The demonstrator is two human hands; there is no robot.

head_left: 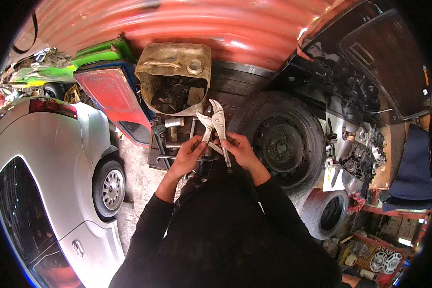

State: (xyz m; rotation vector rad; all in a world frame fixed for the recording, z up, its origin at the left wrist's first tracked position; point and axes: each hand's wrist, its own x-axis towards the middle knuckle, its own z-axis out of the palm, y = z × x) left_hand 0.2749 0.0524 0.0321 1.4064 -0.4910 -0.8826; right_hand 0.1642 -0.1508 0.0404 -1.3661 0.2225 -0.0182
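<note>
Both of my hands are on a pair of silver locking pliers (219, 122), held up in front of me with the jaws spread and pointing away. My left hand (189, 155) has its fingers closed round the left arm of the pliers. On the other side, my right hand (241, 150) grips the longer handle, whose adjusting screw end sticks out below. Beneath the pliers lie several hand tools on a dark wooden surface, among them a hammer-like tool (174, 123) with a metal head. Partly covered by my hands, some of these tools cannot be made out.
A cut-open, dirty plastic canister (173, 54) with metal parts inside stands beyond the tools. To the right are a wheel with a tyre (283, 144), an engine (357, 158) and a loose tyre (327, 214). A silver car (77, 168) stands left, near red panels (108, 89).
</note>
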